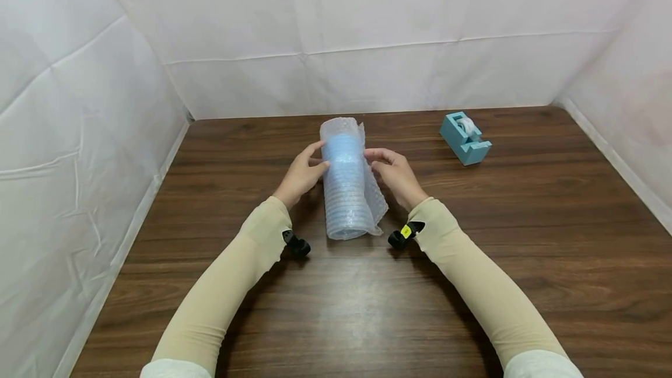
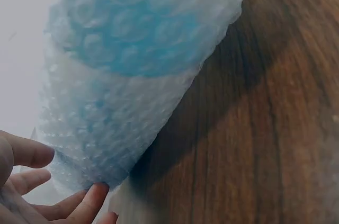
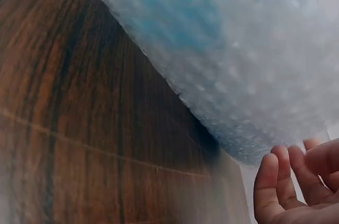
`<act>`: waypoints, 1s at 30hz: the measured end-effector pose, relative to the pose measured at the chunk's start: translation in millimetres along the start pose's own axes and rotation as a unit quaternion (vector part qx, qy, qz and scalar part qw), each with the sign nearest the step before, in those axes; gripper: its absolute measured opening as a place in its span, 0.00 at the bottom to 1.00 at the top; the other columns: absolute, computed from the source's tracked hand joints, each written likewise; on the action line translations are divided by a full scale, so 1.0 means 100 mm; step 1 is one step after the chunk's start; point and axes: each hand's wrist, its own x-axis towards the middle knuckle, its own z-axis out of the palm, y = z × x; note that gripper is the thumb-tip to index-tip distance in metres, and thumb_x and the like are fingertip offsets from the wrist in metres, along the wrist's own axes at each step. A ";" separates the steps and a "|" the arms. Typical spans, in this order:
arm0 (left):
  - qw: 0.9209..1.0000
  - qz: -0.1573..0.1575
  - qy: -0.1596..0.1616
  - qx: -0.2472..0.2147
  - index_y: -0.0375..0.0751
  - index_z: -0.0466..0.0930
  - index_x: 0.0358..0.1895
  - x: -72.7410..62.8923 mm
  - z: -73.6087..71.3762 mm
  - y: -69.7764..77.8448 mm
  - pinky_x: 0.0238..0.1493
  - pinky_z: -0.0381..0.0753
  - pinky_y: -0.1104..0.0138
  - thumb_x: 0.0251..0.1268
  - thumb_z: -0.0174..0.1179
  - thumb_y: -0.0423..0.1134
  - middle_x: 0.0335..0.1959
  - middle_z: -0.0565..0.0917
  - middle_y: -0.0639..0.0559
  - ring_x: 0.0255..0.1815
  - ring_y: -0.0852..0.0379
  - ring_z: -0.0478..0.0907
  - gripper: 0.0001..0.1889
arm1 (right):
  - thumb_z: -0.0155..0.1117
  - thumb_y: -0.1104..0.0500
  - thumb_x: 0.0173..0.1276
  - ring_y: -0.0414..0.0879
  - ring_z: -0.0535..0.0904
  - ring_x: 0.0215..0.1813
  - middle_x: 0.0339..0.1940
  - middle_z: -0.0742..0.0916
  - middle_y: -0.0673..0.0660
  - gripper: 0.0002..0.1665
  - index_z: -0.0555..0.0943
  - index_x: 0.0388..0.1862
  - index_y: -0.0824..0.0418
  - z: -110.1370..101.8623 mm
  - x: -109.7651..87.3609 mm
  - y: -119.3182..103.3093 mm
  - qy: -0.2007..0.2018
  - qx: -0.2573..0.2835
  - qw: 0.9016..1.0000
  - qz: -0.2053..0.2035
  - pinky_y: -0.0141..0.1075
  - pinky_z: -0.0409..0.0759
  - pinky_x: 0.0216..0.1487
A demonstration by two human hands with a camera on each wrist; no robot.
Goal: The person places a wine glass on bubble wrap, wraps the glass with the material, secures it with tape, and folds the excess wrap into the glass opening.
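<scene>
We saw a light-blue cylindrical bundle in clear bubble wrap lying on the dark brown wood-grain table.
The left hand touched its side, fingers unclenched; the right hand sat opposite, fingers relaxed; we couldn't read the small yellow label.

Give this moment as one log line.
Left hand: touching bubble wrap, left side | Right hand: at its right side | Blue object: inside wrap | Tape dispenser: on table
</scene>
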 end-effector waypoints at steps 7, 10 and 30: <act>0.997 -0.044 -0.010 -0.060 0.58 0.52 0.76 -0.02 -0.03 -0.04 0.59 0.76 0.51 0.76 0.46 0.36 0.66 0.69 0.37 0.58 0.43 0.76 0.29 | 0.58 0.68 0.67 0.48 0.74 0.53 0.61 0.77 0.59 0.24 0.72 0.63 0.60 0.09 0.02 -0.01 -0.002 0.006 0.999 -0.043 0.35 0.79 0.50; 0.994 -0.062 -0.010 -0.088 0.59 0.52 0.76 -0.02 -0.03 -0.06 0.60 0.75 0.52 0.77 0.42 0.37 0.69 0.65 0.40 0.56 0.45 0.75 0.28 | 0.62 0.67 0.65 0.49 0.74 0.55 0.61 0.76 0.59 0.27 0.71 0.64 0.60 0.13 0.02 -0.02 0.002 0.010 0.999 -0.041 0.33 0.78 0.49; 0.985 -0.063 -0.063 -0.146 0.54 0.37 0.77 -0.09 -0.01 -0.09 0.69 0.62 0.46 0.66 0.50 0.63 0.77 0.48 0.44 0.73 0.43 0.57 0.44 | 0.66 0.46 0.64 0.54 0.63 0.73 0.77 0.61 0.56 0.44 0.56 0.75 0.34 0.21 -0.04 -0.05 -0.103 -0.047 0.993 -0.029 0.56 0.69 0.65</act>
